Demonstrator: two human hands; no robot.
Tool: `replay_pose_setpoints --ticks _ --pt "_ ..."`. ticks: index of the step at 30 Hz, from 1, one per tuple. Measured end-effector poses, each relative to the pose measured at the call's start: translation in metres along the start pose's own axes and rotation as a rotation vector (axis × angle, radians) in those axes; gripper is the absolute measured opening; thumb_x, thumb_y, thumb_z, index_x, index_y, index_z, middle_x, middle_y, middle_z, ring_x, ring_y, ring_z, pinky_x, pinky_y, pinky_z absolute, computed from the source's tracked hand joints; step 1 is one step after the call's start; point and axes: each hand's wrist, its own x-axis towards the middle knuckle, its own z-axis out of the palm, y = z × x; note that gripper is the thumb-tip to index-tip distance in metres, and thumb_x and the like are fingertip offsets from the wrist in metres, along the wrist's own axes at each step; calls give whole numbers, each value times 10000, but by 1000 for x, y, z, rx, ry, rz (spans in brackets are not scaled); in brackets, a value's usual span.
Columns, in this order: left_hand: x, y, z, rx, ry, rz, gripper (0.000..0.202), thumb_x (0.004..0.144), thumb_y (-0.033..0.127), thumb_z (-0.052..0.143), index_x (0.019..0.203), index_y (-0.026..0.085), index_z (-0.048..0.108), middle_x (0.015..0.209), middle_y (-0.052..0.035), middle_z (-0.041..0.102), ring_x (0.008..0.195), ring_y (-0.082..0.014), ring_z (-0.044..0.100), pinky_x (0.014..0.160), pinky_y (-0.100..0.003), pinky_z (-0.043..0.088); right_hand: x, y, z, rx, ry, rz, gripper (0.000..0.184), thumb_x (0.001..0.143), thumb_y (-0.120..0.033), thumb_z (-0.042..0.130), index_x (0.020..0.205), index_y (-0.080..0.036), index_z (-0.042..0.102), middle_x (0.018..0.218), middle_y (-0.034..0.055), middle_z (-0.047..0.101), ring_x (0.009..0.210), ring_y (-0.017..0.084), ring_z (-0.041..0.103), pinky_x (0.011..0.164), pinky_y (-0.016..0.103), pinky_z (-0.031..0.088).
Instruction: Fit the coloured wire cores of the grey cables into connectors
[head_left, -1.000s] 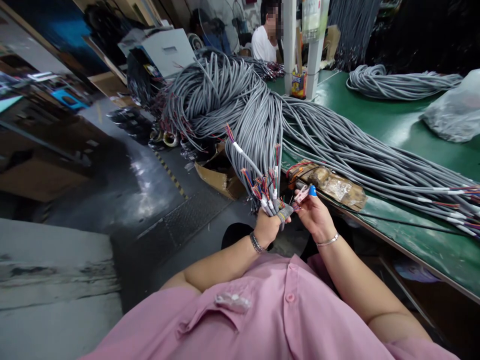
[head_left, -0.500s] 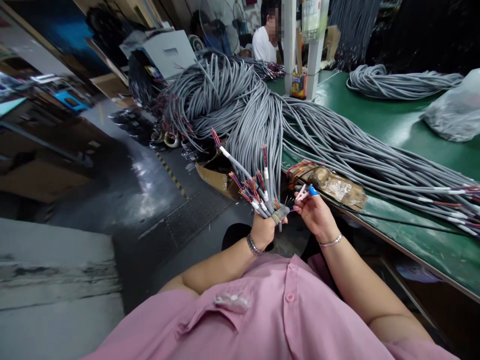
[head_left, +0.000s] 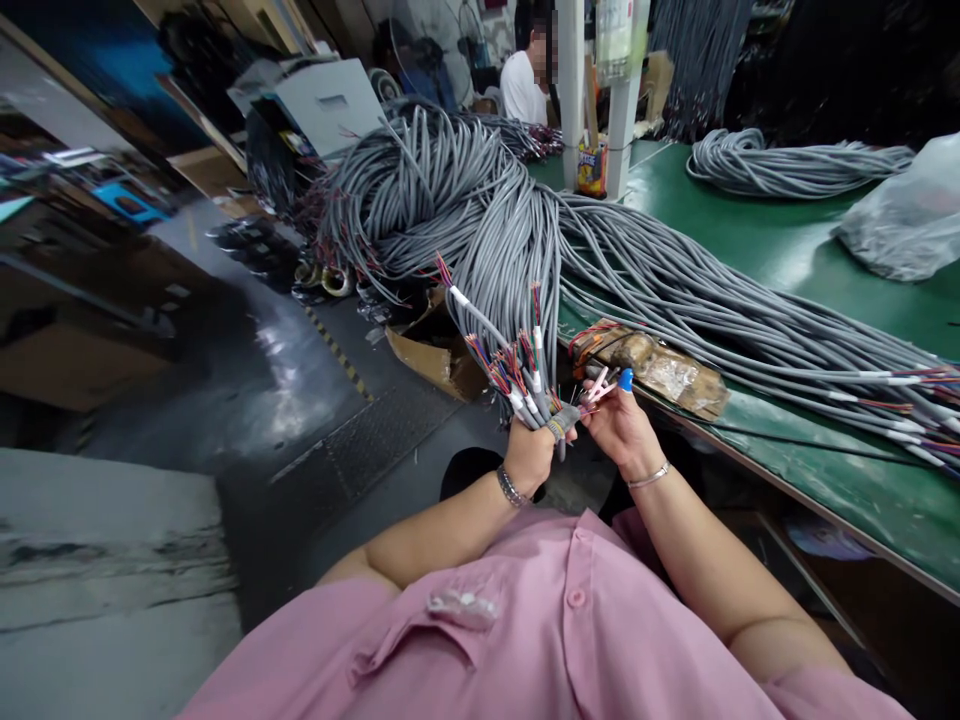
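My left hand is closed around a bunch of grey cable ends whose stripped coloured wires fan upward. Its thumb wears a grey fingertip cover. My right hand sits just to the right, fingers pinched on thin coloured wires at the tip of one cable; one finger carries a blue cap and pale pink covers. The held cables run up into a large heap of grey cables that drapes off the green bench.
A worn brown block lies on the bench edge by my right hand. More stripped cable ends lie at the right. A coil, a plastic bag, white posts and another person are farther back. A cardboard box sits on the floor.
Both hands stay together at the cable ends. The fanned bunch in my left hand tipped a little left and came back, and the view shifted slightly.
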Motion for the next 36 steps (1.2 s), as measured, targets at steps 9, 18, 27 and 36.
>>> replay_pose_setpoints --ticks 9,18,27,36 --pt "2 -3 -1 4 33 -31 204 686 294 741 624 141 621 522 7 583 469 -90 521 445 -204 399 2 -1 8 61 107 -6 245 739 -415 762 720 -202 642 732 11 707 636 130 619 607 261 546" --pt "1 -5 1 30 32 -13 214 697 312 732 633 144 616 523 14 582 463 -87 517 453 -206 401 0 1 8 61 83 -15 294 729 -470 752 748 -201 634 783 13 702 634 123 601 603 258 532" --pt "-2 1 -5 -25 4 10 259 679 326 748 598 142 584 537 8 581 478 -93 529 466 -216 409 -8 -3 6 -3 -28 46 410 779 -620 615 860 -219 651 869 19 710 675 126 613 631 264 540" --pt "-2 6 -3 -22 12 -20 264 691 348 737 602 140 600 511 9 563 465 -89 507 454 -216 398 -8 -5 -1 -226 58 -131 331 791 -524 667 844 -198 680 798 14 699 694 125 618 640 244 516"
